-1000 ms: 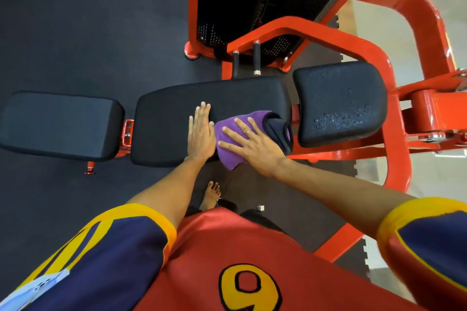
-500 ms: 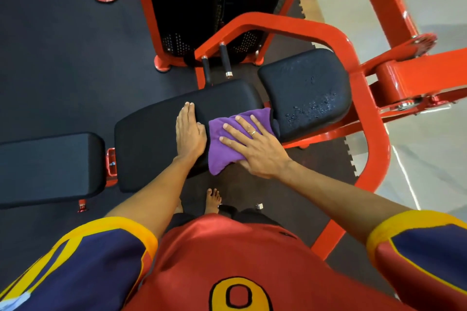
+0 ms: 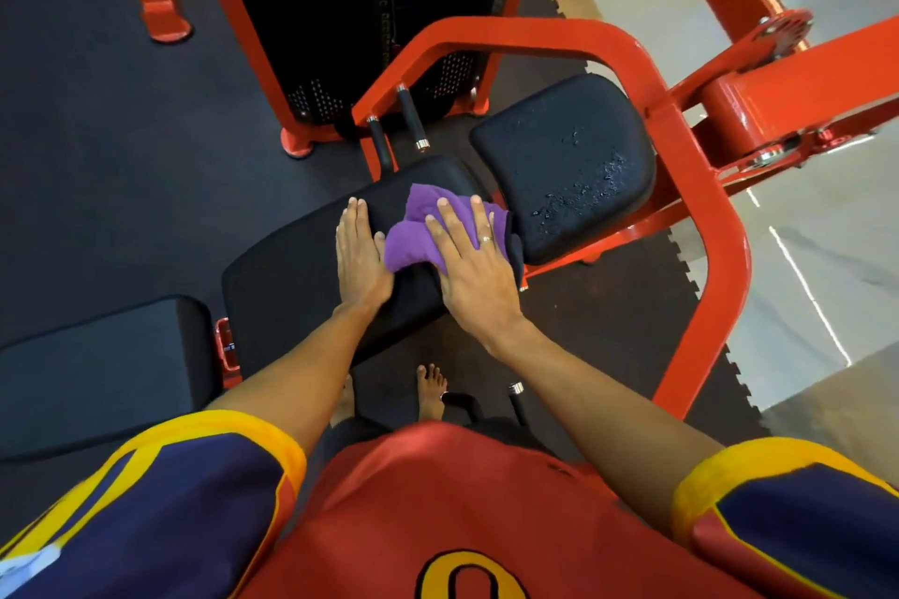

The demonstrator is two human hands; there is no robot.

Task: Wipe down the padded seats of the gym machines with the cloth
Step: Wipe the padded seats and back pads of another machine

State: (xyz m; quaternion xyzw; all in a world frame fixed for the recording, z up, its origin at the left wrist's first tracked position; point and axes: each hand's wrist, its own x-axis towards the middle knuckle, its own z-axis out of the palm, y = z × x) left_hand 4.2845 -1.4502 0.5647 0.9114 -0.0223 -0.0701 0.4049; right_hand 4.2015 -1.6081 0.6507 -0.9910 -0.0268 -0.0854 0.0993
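A purple cloth (image 3: 418,234) lies bunched on the right end of the black middle pad (image 3: 287,272) of an orange gym machine. My right hand (image 3: 469,263) presses flat on the cloth with fingers spread and straight. Just left of the cloth, my left hand (image 3: 360,253) rests flat on the same pad, fingers together. To the right sits another black pad (image 3: 564,161) with water droplets on its surface. A third black pad (image 3: 97,370) lies at the lower left.
The orange frame (image 3: 681,161) loops around the right pad and runs down to the floor. A black weight stack housing (image 3: 369,15) stands behind the pads. Dark rubber flooring (image 3: 97,136) spreads to the left, pale tile (image 3: 802,282) to the right. My bare feet (image 3: 430,392) stand below the pad.
My right hand has pushed the cloth up and across the pad, bunching it. The view has swung, so the pads now sit more diagonally. My left hand stays flat on the pad.
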